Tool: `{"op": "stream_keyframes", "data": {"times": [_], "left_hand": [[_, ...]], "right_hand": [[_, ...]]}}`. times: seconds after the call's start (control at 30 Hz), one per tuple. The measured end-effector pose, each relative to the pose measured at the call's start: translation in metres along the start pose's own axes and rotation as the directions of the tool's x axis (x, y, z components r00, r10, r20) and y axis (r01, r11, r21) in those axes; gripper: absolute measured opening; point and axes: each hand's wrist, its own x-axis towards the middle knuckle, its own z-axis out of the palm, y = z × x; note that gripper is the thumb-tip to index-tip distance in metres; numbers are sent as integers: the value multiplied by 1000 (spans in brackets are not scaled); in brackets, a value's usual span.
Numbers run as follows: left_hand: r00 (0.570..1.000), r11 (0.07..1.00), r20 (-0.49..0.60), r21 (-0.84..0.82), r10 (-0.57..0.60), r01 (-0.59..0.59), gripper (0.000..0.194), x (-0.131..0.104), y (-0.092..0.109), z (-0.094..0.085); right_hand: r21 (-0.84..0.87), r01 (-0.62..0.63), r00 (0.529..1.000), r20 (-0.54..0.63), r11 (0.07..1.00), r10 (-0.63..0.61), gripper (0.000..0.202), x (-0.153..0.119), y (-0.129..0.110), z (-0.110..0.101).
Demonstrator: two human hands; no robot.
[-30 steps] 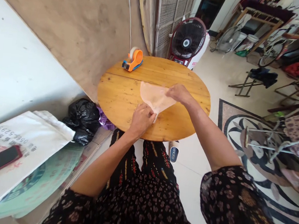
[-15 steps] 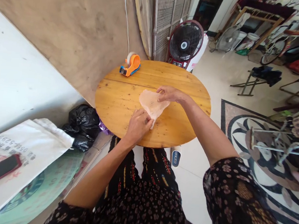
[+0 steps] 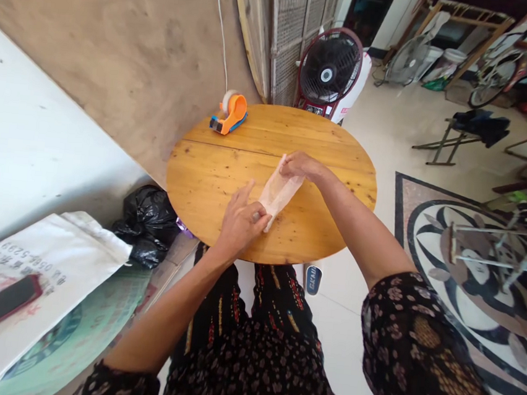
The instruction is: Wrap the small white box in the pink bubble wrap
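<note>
A thin, pale pink, see-through sheet [image 3: 279, 193], perhaps soft plastic, is folded into a narrow slanting strip over the round wooden table [image 3: 204, 179]. At its near end my left hand [image 3: 241, 219] pinches it between thumb and forefinger, the other fingers stretched out. My right hand [image 3: 298, 165] grips the far end, its fingertips partly hidden by the sheet. An orange tape dispenser [image 3: 235, 115] with a roll of tape stands near the table's far left edge, apart from both hands.
A fan [image 3: 329, 70] stands behind the table. Wooden board [image 3: 134, 36] lines the left side. Black plastic bags [image 3: 147, 220] and a white printed sack [image 3: 52, 258] lie at lower left. To the right are a folding stool [image 3: 458, 135] and a bicycle [image 3: 494, 74].
The sheet, spread wide and flat before, is now folded over into a narrow strip. My left hand's outer fingers have lifted and spread; both hands remain at the sheet's ends.
</note>
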Motion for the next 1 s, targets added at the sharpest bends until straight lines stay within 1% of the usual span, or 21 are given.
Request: {"op": "stream_keyframes", "data": {"times": [0.1, 0.17, 0.23, 0.33, 0.4, 0.47, 0.5, 0.57, 0.63, 0.73, 0.8, 0.87, 1.0], "left_hand": [[989, 996, 118, -29, 90, -87, 12, 10, -3, -7], [965, 988, 214, -46, 153, -147, 12, 18, -5, -11], [931, 979, 301, -57, 206, -198, 12, 27, -7, -15], [858, 955, 422, -90, 293, -282, 15, 41, -9, -19], [818, 949, 484, -99, 310, -300, 18, 50, -8, -22], [766, 943, 556, -114, 322, -314, 20, 60, -6, -26], [731, 935, 590, -137, 343, -328, 20, 64, -5, -27], [666, 919, 642, -177, 380, -353, 20, 73, -3, -29], [630, 912, 670, -198, 393, -359, 21, 79, -1, -29], [600, 905, 685, -233, 412, -356, 24, 84, 0, -27], [590, 909, 696, -255, 409, -329, 23, 85, 0, -26], [591, 924, 712, -254, 379, -287, 20, 85, 0, -25], [597, 950, 739, -220, 312, -224, 15, 85, -1, -25]], "right_hand": [[46, -54, 999, 2, 997, 54, 14, 1, 2, 4], [59, -86, 996, 6, 995, 85, 15, 3, 3, 5], [54, -97, 995, 12, 994, 96, 17, 6, 6, 5], [92, -75, 997, 30, 993, 72, 18, 11, 12, 5], [136, -63, 997, 50, 989, 57, 18, 14, 17, 5], [166, -66, 996, 69, 984, 55, 19, 17, 21, 5], [180, -70, 995, 79, 981, 56, 19, 18, 22, 5], [223, -79, 993, 105, 972, 57, 18, 19, 25, 5], [272, -85, 990, 130, 959, 51, 17, 18, 26, 4], [307, -71, 986, 165, 949, 20, 16, 16, 27, 1], [315, -68, 981, 192, 947, 6, 15, 15, 27, -2], [320, -70, 978, 207, 945, 2, 14, 16, 28, -3], [331, -66, 986, 166, 941, 10, 11, 18, 29, -3]]}}
